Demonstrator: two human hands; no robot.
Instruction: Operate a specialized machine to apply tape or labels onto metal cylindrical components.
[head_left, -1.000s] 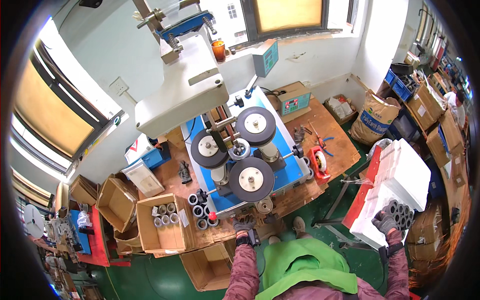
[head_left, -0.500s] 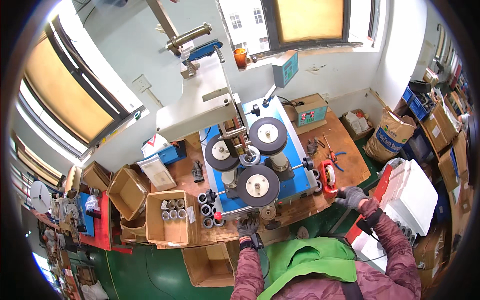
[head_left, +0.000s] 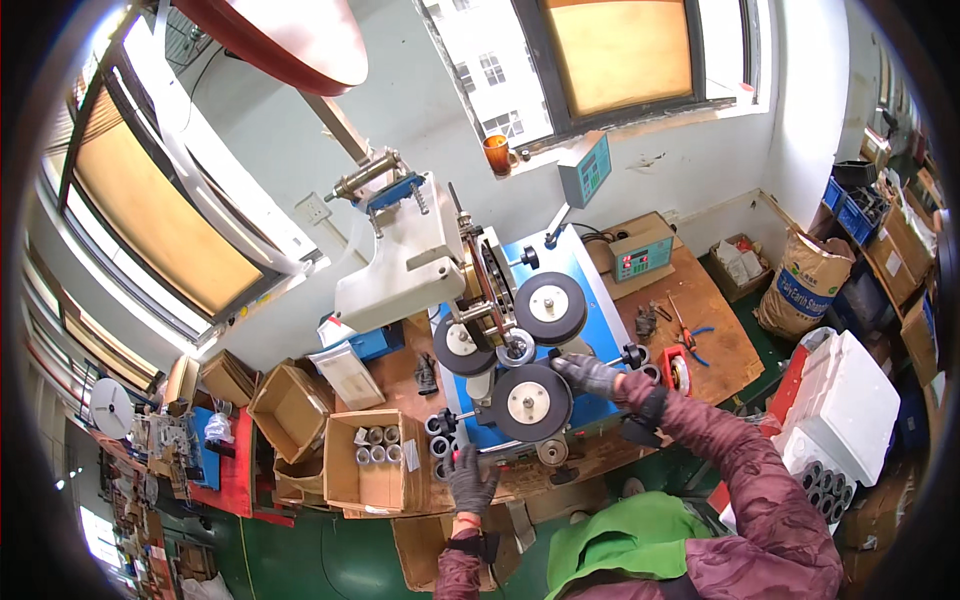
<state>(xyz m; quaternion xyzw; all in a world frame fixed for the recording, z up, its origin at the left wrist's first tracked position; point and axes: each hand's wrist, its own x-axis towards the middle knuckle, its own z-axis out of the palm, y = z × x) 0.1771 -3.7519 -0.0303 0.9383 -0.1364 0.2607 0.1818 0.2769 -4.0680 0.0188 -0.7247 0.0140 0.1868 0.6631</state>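
Black wheels [head_left: 530,402], three of them, crowd round a metal ring [head_left: 517,347] over the blue bed [head_left: 603,335] of your machine, and that grouping looks meant to hold the ring centred. Now your right hand [head_left: 588,375] is stretched in over the bed's right side, between the rear-right and front wheels, fingertips pointing at the ring; your arm comes round that side, presumably to keep your sleeve off the front wheel. Whether those gloved fingers grip anything, I can't tell.

Over on the left, your left hand [head_left: 470,485] is at the machine's front-left corner, fingers open and a little spread, holding nothing I can see. They're right by the red knob [head_left: 456,455], contact unclear, which would put that control within easy reach.

Beside that same corner, loose rings [head_left: 440,450] huddle on the wooden surface [head_left: 725,355], handy for your left side. A carton [head_left: 345,490] sits at the surface's front-left corner with boxed rings [head_left: 377,445] in neat rows, likely for easy counting. Pliers [head_left: 690,330] lie toward the right edge, apparently parked clear of your working space.
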